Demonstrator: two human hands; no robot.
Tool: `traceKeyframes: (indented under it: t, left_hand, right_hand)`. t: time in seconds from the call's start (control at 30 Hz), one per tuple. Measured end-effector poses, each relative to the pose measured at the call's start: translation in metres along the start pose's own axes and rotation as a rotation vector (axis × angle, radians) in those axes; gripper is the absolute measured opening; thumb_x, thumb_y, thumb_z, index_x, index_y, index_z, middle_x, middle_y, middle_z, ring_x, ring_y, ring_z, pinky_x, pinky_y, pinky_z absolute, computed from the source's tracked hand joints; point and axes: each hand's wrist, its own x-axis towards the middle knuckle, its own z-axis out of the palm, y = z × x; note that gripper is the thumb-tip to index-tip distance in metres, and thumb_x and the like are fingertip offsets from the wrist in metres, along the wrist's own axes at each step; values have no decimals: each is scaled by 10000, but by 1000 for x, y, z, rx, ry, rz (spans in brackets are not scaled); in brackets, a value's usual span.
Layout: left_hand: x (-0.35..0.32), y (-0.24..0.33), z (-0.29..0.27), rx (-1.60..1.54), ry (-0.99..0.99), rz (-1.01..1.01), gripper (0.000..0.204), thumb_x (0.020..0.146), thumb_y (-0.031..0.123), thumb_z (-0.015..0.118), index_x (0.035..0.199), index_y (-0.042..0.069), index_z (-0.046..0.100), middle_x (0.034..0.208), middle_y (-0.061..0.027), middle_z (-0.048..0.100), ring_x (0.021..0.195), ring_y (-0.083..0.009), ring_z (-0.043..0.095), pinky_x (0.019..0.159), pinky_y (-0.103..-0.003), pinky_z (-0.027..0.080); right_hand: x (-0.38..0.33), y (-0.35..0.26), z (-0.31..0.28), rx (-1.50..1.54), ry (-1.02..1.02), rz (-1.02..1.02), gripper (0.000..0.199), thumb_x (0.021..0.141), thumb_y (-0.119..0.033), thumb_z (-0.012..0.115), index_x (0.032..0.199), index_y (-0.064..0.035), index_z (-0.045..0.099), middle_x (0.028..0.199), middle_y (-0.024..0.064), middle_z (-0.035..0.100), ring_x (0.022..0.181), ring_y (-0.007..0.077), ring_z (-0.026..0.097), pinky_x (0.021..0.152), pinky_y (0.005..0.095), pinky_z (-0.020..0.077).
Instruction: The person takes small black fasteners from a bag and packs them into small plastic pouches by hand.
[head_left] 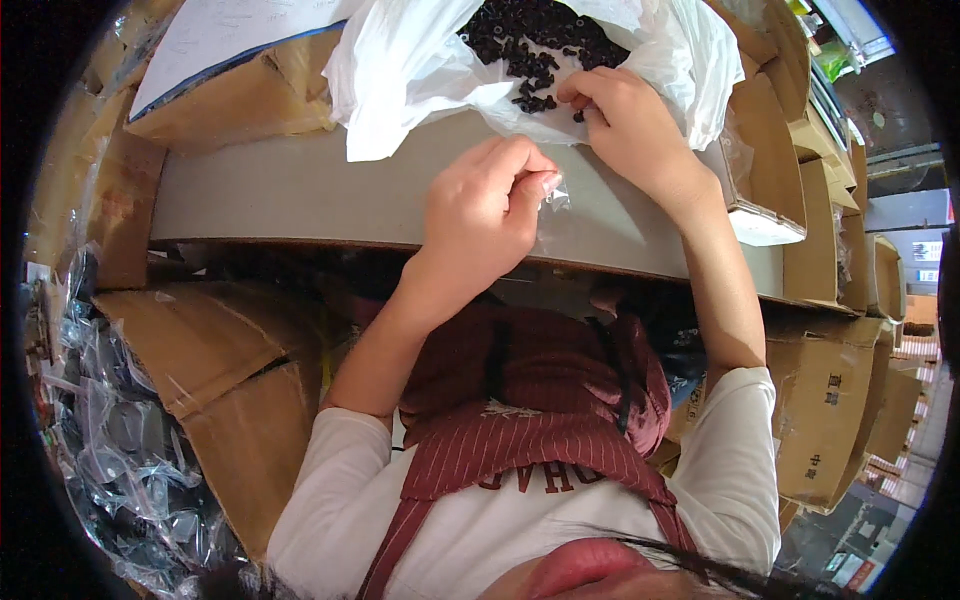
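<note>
The small black parts (530,45) lie heaped in an opened white plastic bag (400,80) at the far side of the grey table (300,185), and a few strays trail from the heap toward you. Your right hand (625,125) rests at the near edge of that heap, fingers curled and fingertips pinched down among the strays; whether a part is already caught between them is hidden. Your left hand (485,205) sits nearer you over the table, closed around a small clear plastic pouch (553,195) that it pinches by its top, the rest hanging beside the thumb.

By the look of it you are at the picking step: pieces taken from the heap, the pouch held ready to receive them. The next move, as I judge it, calls for the pouch mouth to be spread open and turned toward the right hand, and for that hand to cross the short gap without letting go of anything so small.

Around you, brown cardboard boxes (230,370) stand to the left and right of the table, and a pile of clear plastic bags (120,470) lies at the lower left.
</note>
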Motion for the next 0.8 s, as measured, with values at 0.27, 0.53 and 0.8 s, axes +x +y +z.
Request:
traceKeyframes:
  t: [0.27,0.53,0.8]
  left_hand:
    - [0,9,-5,-12,15,-103,229,908,163,789,812,26,632,741,-84,628,597,-211,588,558,-337,464]
    - [2,-7,4,96,41,80,182,848,138,815,873,21,678,761,-91,625,691,-248,598,642,-376,493]
    - [3,2,6,151,115,74,340,740,177,898,783,38,590,760,-75,589,736,-274,582,664,-386,483]
  right_hand:
    - [-4,1,6,-177,66,-83,115,870,-42,646,974,-24,691,924,149,678,911,381,637,851,459,519]
    - [6,2,21,-135,165,-98,128,863,-71,667,984,-28,675,914,152,673,913,382,643,853,480,510]
    - [4,1,15,-212,151,-130,116,813,-119,677,873,-22,697,890,160,693,880,363,685,862,474,536]
